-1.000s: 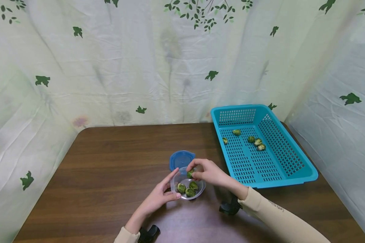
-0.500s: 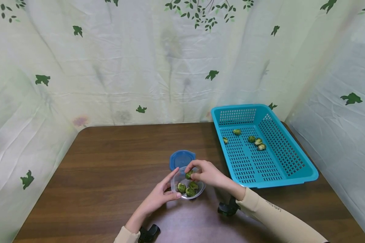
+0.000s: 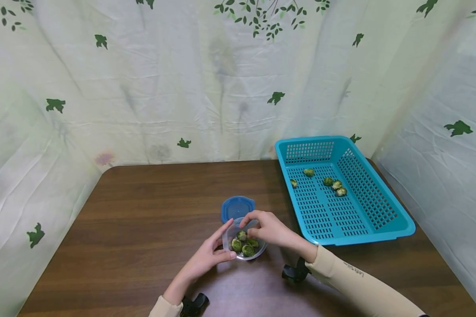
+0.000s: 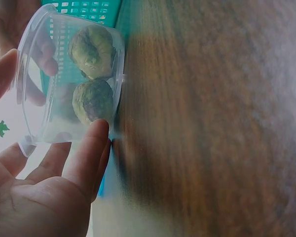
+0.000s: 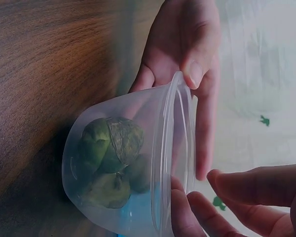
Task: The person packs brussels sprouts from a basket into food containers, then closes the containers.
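The left grip (image 3: 210, 254) holds the clear tub (image 5: 155, 111) from nine o'clock; the right grip (image 3: 266, 228), digits parted, has just released a sprout (image 3: 242, 235) at eleven inside, apparently making four loaded. The lid (image 3: 238, 208) lies at twelve; the basket (image 3: 365, 239), at two, holds five more.

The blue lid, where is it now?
In the head view, the blue lid is on the table, just beyond the clear bowl and left of the turquoise basket.
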`<act>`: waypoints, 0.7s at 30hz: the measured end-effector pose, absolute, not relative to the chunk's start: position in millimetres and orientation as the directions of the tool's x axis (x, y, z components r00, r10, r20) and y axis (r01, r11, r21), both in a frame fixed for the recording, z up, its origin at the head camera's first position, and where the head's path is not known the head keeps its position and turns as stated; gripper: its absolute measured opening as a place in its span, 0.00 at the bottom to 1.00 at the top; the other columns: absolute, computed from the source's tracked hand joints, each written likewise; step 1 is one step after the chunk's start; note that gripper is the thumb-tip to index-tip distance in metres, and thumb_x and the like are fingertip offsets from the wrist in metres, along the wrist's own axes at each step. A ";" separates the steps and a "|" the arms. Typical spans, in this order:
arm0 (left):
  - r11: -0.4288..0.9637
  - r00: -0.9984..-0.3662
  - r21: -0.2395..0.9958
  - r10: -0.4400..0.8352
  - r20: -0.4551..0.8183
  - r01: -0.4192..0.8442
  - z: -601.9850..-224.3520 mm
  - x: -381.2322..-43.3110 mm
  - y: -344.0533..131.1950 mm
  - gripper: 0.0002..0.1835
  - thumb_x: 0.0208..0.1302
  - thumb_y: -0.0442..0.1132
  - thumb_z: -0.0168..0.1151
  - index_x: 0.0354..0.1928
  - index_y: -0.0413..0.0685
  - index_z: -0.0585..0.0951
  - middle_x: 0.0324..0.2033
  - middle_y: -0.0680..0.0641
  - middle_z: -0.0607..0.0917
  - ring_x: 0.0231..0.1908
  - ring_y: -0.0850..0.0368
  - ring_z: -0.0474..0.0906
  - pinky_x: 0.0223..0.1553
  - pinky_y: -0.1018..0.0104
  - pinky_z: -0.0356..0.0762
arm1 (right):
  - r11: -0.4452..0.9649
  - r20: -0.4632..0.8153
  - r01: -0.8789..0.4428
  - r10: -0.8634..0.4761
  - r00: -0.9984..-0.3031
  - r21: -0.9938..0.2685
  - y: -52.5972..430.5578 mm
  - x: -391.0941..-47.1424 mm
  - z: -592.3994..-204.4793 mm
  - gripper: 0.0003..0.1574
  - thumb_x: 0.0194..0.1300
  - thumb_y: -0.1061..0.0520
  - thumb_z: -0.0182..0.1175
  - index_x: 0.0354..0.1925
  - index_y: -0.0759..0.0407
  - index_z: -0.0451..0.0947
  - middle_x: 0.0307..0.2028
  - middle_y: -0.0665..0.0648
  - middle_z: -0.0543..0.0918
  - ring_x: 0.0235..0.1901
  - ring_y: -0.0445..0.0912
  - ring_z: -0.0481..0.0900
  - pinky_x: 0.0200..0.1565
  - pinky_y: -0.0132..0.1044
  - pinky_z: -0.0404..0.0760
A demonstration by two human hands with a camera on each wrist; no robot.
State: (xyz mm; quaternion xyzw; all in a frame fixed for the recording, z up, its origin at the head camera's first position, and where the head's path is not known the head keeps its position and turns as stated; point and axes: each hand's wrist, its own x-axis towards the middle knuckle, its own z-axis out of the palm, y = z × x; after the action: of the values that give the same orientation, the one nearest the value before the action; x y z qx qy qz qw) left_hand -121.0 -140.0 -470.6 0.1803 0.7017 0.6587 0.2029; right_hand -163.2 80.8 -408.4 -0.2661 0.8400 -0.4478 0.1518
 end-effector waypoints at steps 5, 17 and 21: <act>0.075 -0.854 0.997 0.518 -0.052 -0.015 -470.5 -121.1 -139.5 0.42 0.65 0.32 0.60 0.76 0.50 0.49 0.70 0.30 0.53 0.62 0.37 0.64 0.55 0.63 0.72 | 0.462 -0.023 -0.304 -0.578 -0.816 -0.833 82.3 -163.8 -408.4 0.11 0.61 0.71 0.56 0.42 0.66 0.80 0.44 0.61 0.80 0.31 0.50 0.84 0.30 0.32 0.78; 0.060 -0.853 0.998 0.520 -0.043 -0.014 -471.5 -121.4 -139.8 0.43 0.65 0.32 0.61 0.76 0.50 0.49 0.69 0.29 0.54 0.61 0.37 0.66 0.54 0.65 0.73 | 0.402 -0.005 -0.263 -0.555 -0.832 -0.877 95.2 -166.1 -395.2 0.11 0.62 0.68 0.57 0.44 0.66 0.79 0.41 0.61 0.81 0.34 0.54 0.83 0.35 0.35 0.81; 0.057 -0.851 0.998 0.524 -0.038 -0.010 -472.0 -121.7 -139.4 0.44 0.64 0.31 0.61 0.76 0.50 0.48 0.69 0.30 0.54 0.60 0.37 0.67 0.53 0.66 0.74 | 0.351 -0.001 -0.235 -0.558 -0.830 -0.906 102.8 -169.3 -388.9 0.12 0.64 0.68 0.55 0.45 0.68 0.78 0.43 0.65 0.80 0.36 0.56 0.83 0.38 0.38 0.83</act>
State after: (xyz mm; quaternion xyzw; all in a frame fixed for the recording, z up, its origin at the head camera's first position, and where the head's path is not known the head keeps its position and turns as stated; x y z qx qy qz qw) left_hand -121.7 -139.4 -472.0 0.1839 0.6983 0.6617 0.2017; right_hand -169.3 102.8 -388.9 -0.2457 0.8069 -0.5137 0.1570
